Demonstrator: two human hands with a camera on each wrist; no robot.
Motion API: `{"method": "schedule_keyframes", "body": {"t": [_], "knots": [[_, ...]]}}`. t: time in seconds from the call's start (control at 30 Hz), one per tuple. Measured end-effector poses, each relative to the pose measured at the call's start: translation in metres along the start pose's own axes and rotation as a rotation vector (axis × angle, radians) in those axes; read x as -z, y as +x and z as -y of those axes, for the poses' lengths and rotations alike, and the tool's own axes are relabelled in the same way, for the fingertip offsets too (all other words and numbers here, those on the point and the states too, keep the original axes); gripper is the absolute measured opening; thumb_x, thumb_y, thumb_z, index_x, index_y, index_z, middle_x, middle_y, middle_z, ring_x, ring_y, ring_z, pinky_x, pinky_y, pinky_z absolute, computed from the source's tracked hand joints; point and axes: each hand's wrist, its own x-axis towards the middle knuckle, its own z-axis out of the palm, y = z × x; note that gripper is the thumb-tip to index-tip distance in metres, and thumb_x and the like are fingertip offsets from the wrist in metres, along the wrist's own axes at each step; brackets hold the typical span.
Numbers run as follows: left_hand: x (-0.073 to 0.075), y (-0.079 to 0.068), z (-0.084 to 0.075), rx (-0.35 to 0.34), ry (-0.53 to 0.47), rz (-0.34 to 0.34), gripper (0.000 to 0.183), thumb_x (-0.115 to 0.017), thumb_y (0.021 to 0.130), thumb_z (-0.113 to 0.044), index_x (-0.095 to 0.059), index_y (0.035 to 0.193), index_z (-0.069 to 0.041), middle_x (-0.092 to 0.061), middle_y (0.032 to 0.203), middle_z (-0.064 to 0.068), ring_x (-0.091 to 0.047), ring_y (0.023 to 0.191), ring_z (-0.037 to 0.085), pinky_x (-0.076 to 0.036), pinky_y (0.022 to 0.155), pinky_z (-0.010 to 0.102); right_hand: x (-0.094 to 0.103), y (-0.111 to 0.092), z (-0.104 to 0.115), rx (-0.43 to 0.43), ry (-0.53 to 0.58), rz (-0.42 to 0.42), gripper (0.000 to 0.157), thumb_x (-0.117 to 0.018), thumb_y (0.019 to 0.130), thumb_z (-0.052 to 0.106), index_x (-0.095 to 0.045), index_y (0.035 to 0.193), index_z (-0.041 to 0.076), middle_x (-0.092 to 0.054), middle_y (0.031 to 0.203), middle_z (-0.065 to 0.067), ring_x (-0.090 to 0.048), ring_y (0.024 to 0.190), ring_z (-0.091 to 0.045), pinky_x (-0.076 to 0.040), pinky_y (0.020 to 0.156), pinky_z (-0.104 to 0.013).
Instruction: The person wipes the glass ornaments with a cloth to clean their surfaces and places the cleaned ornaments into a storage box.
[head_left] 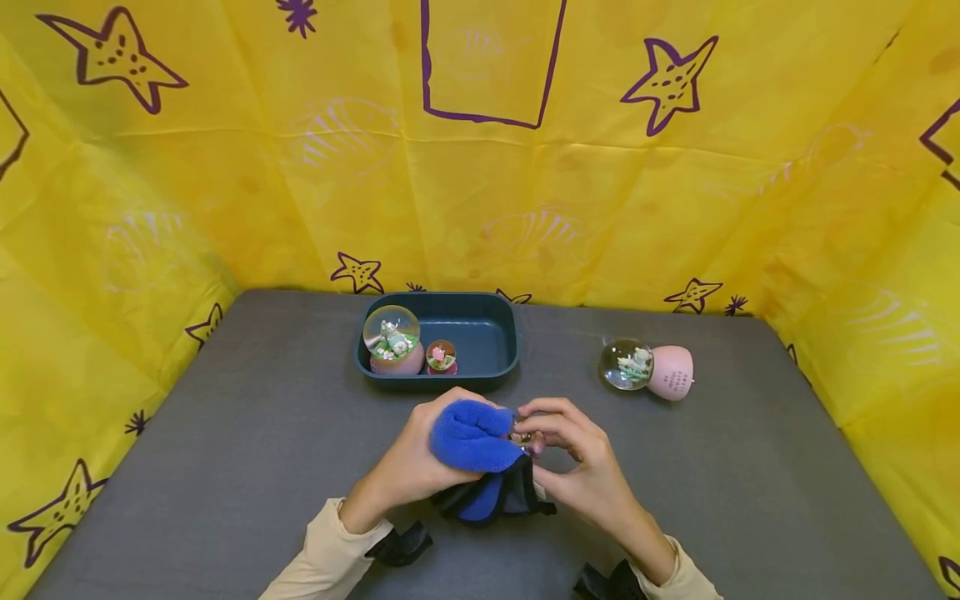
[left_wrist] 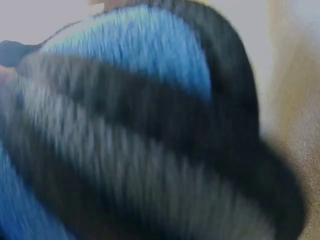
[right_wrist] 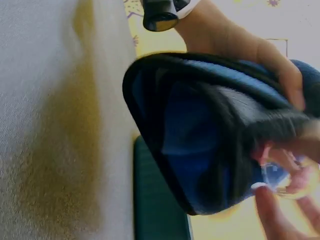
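My left hand [head_left: 412, 457] grips a folded blue microfibre cloth [head_left: 467, 435] with black edging and grey parts. In the left wrist view the cloth [left_wrist: 135, 115] fills most of the picture, blurred. My right hand [head_left: 588, 467] pinches a small clear glass globe [head_left: 522, 438] with pink in it between thumb and fingers, right against the cloth's open fold. The right wrist view shows the same small globe [right_wrist: 274, 174] among the right fingertips, partly covered by them and the cloth.
Behind the hands stands a dark teal tray [head_left: 487, 379], holding a large snow globe [head_left: 393, 342] and a tiny one with a pink flower [head_left: 441, 358]. To the right, another snow globe [head_left: 647, 369] with a pink base lies on its side on the grey table [head_left: 750, 467]. Yellow patterned fabric [head_left: 480, 192] encloses the table.
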Motion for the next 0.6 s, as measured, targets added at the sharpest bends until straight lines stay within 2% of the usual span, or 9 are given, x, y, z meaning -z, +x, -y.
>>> {"method": "schedule_keyframes", "body": {"t": [0.17, 0.3, 0.4, 0.5, 0.6], "knots": [[0.0, 0.0008, 0.0018, -0.12, 0.023, -0.056, 0.057, -0.087, 0.065, 0.004, -0.063, 0.115, -0.007, -0.071, 0.113, 0.013, -0.068, 0.107, 0.019, -0.053, 0.096, 0.03, 0.0009, -0.0017, 0.0026, -0.231, 0.104, 0.043, 0.06, -0.068, 0.074, -0.022, -0.055, 0.128, -0.001, -0.055, 0.123, -0.021, -0.067, 0.092, -0.007, -0.06, 0.073, -0.025], [0.0012, 0.0013, 0.0013, -0.146, 0.008, -0.055, 0.055, -0.086, 0.065, 0.006, -0.062, 0.113, -0.006, -0.072, 0.111, 0.015, -0.069, 0.108, 0.02, -0.053, 0.097, 0.03, 0.0016, -0.0019, 0.0029, -0.262, 0.135, 0.038, 0.059, -0.065, 0.071, -0.025, -0.058, 0.124, -0.002, -0.059, 0.119, -0.021, -0.068, 0.083, -0.005, -0.06, 0.068, -0.026], [0.0032, 0.0013, 0.0006, -0.105, -0.008, -0.069, 0.054, -0.085, 0.066, 0.007, -0.062, 0.114, -0.004, -0.072, 0.11, 0.016, -0.069, 0.107, 0.017, -0.053, 0.096, 0.029, 0.0018, -0.0015, 0.0022, -0.2, 0.156, 0.024, 0.057, -0.069, 0.067, -0.026, -0.06, 0.119, -0.003, -0.059, 0.116, -0.02, -0.066, 0.083, -0.006, -0.061, 0.068, -0.027], [0.0062, 0.0015, 0.0003, -0.011, -0.014, -0.091, 0.053, -0.084, 0.067, 0.006, -0.062, 0.114, -0.003, -0.07, 0.108, 0.015, -0.067, 0.103, 0.012, -0.051, 0.095, 0.026, 0.0019, -0.0015, 0.001, -0.108, 0.156, 0.022, 0.053, -0.073, 0.067, -0.025, -0.062, 0.114, -0.003, -0.06, 0.115, -0.021, -0.063, 0.086, -0.007, -0.06, 0.07, -0.025], [0.0081, 0.0022, -0.0007, 0.091, -0.04, -0.044, 0.053, -0.083, 0.07, 0.003, -0.061, 0.117, -0.002, -0.069, 0.109, 0.015, -0.065, 0.101, 0.009, -0.05, 0.094, 0.026, 0.0016, -0.0019, -0.0001, -0.033, 0.155, 0.014, 0.05, -0.072, 0.066, -0.027, -0.064, 0.109, -0.003, -0.06, 0.113, -0.021, -0.062, 0.091, -0.008, -0.06, 0.072, -0.022]]}}
